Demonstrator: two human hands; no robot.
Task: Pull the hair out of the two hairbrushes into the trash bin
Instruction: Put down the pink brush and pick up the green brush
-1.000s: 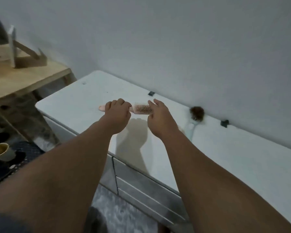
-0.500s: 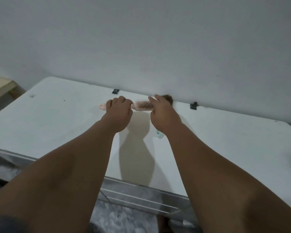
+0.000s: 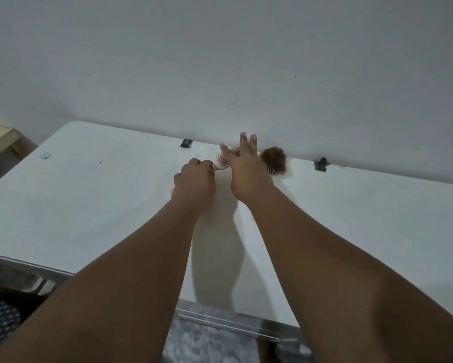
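Note:
My left hand (image 3: pixel 194 179) grips the handle of a pink hairbrush (image 3: pixel 221 161) and holds it above the white table (image 3: pixel 89 200), bristles up. My right hand (image 3: pixel 246 166) lies over the brush head with fingers spread, thumb against the bristles; I cannot tell whether it pinches any hair. Behind my right hand, near the wall, a second brush (image 3: pixel 274 170) lies with a brown clump of hair (image 3: pixel 274 157) on its bristles; its handle is hidden by my right forearm. No trash bin is in view.
The table's back edge meets a grey wall, with two dark clips (image 3: pixel 186 143) (image 3: pixel 320 163) along it. Metal drawer fronts (image 3: pixel 233 323) show below the front edge. A wooden desk corner (image 3: pixel 0 137) sits at far left, dark patterned fabric (image 3: pixel 0 318) at lower left.
My view has swung right and closer to the table. The brush turned with its head pointing away from me, and my right hand's fingers have spread out over the bristles.

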